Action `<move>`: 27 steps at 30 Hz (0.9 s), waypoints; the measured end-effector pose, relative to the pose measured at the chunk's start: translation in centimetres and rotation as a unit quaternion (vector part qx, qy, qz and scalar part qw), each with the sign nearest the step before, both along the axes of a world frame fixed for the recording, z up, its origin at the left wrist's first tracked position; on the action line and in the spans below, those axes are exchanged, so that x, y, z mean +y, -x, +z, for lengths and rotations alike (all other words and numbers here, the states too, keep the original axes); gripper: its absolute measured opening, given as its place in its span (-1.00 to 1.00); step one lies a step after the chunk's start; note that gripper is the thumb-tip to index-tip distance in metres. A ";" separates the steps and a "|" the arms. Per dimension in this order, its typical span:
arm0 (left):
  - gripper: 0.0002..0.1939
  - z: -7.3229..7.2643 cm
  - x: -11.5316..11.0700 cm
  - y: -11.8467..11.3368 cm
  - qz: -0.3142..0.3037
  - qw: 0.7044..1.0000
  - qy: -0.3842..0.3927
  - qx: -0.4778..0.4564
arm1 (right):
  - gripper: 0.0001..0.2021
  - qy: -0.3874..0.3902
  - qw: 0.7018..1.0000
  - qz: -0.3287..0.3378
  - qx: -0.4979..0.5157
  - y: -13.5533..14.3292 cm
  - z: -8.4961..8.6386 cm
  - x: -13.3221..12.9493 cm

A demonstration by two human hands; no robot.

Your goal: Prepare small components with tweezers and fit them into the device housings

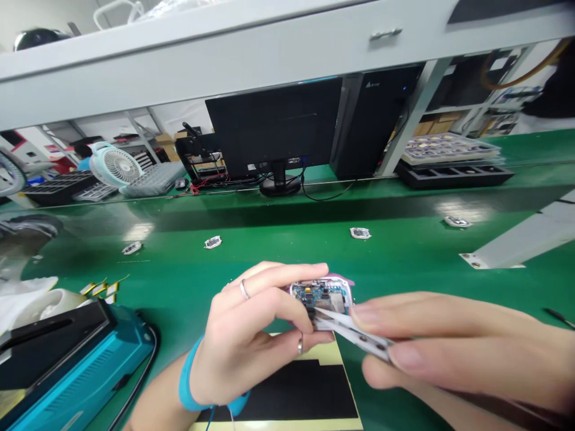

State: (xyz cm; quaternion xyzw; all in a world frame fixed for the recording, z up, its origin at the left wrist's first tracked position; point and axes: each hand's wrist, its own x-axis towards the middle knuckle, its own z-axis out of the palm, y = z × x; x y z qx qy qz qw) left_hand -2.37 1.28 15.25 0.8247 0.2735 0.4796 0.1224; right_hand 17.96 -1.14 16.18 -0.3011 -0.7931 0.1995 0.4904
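My left hand (256, 323) wears a blue wrist strap (191, 377) and grips a small electronic device (330, 293) by its edges. The device has a white frame with a pinkish rim, and its circuit board shows on the open side. Pinched in my right hand (431, 335) is a pair of pale tweezers (354, 335). The tweezer tips touch or hover right over the board near my left fingers; whether they hold a part is too small to tell. Beneath my hands lies a black sheet with a yellow border (309, 392).
Several similar opened devices lie along the green bench, one (360, 233) just ahead. A teal machine (103, 371) with a black cable stands left, near yellow-edged batteries (99, 290). Behind are a monitor (274, 129), a computer tower (377, 123), a fan (117, 166) and stacked trays (453, 173). A metal bracket (525, 236) rises right.
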 end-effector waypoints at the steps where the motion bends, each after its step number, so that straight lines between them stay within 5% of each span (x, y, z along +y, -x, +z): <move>1: -0.83 0.0 -0.1 0.0 -0.001 1.000 -0.006 -0.003 | -0.85 -0.008 1.000 0.005 -0.006 0.1 0.0 0.1; 10: -0.83 -0.1 -0.1 -0.1 -0.003 0.999 -0.015 -0.028 | -0.89 0.028 0.998 -0.043 0.048 1.2 0.1 -0.4; 18: -0.87 -0.2 -0.3 -0.2 0.000 0.999 -0.011 -0.043 | -0.75 0.019 0.993 0.028 0.112 0.8 -0.8 1.5; 27: -0.87 -0.1 -0.7 -0.2 0.011 0.999 -0.031 -0.015 | -0.80 -0.037 0.998 0.043 0.035 0.8 -0.7 1.4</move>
